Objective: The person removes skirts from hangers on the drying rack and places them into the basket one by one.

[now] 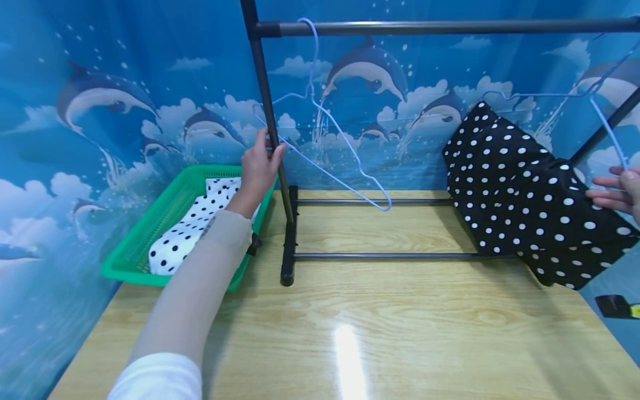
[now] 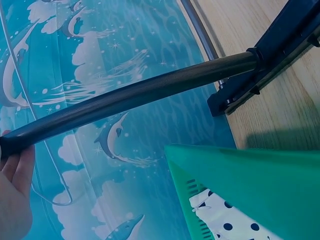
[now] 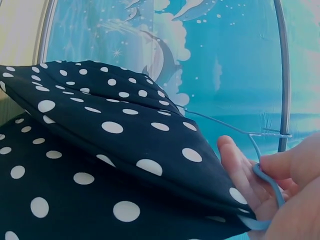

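Observation:
My left hand (image 1: 257, 172) holds the left upright post (image 1: 270, 111) of a dark clothes rack, thumb and fingers on either side of it. Beside that hand, a blue clothes hanger (image 1: 315, 55) hangs from the top bar with nothing on it. At the far right, my right hand (image 1: 622, 191) pinches the lower end of another blue hanger (image 3: 270, 182) between thumb and fingers. A black garment with white polka dots (image 1: 525, 194) hangs from this hanger, slanting down to the right. Its cloth fills much of the right wrist view.
A green plastic basket (image 1: 125, 266) holding a white cloth with black dots (image 1: 200, 216) stands on the left of the wooden table (image 1: 425, 333). Low bars (image 1: 375, 256) join the rack's feet. Behind everything hangs a blue dolphin-print curtain (image 1: 200, 33).

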### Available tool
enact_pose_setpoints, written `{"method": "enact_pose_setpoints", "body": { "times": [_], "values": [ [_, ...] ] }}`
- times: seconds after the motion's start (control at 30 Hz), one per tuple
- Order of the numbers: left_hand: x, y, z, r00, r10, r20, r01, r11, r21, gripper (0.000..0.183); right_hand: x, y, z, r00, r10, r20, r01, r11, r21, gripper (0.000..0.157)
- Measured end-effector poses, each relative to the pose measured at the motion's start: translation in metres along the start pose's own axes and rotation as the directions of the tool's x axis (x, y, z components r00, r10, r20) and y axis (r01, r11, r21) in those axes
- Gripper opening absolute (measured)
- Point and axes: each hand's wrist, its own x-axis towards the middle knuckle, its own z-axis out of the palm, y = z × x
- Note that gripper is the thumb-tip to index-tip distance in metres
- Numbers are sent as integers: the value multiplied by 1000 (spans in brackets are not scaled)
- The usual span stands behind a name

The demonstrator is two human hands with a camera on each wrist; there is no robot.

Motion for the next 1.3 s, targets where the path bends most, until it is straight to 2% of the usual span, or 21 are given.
{"method": "enact_pose_setpoints", "body": {
  "times": [0.13,0.17,0.2,0.23,0.37,0.47,0.6,0.83,1.0,1.07,1.2,1.3],
  "values": [
    [1,0,0,1000,-5,-3,6,1000,3,42,24,31,-18,998,-59,1,58,995,-84,18],
    [1,-1,0,1000,-6,-4,6,1000,5,42,27,33,-18,999,-42,-14,41,995,-94,19],
    [1,-1,0,1000,-7,-5,7,1000,5,42,29,34,-18,999,-32,-29,30,998,-62,18],
    [1,-1,1,1000,-10,-3,10,1000,6,43,29,32,-16,999,-16,-48,14,999,-43,16],
    [1,-1,2,1000,-17,-2,17,1000,0,43,12,-2,9,988,88,-125,-101,989,-105,18],
    [0,0,1,1000,-16,-3,16,1000,-5,43,0,-21,22,986,97,-137,-122,976,-183,20],
    [0,0,2,1000,-8,-5,8,1000,-4,42,-6,-29,25,989,69,-134,-102,962,-253,21],
    [-1,-1,1,1000,6,-13,-6,1000,-13,42,-11,-34,24,992,59,-113,-80,980,-182,17],
    [-1,-1,1,1000,8,-11,-9,1000,-19,43,-11,-38,26,990,98,-104,-108,990,-94,16],
    [-1,-1,0,1000,9,-10,-9,1000,-19,43,-8,-33,23,989,97,-107,-103,994,-43,16],
    [-1,-2,1,1000,17,-14,-17,1000,-20,43,-9,-34,24,986,134,-97,-130,990,45,15],
    [-1,-3,2,1000,24,-14,-24,1000,-18,42,-18,-44,31,981,171,-87,-168,985,45,15]
  ]
}}
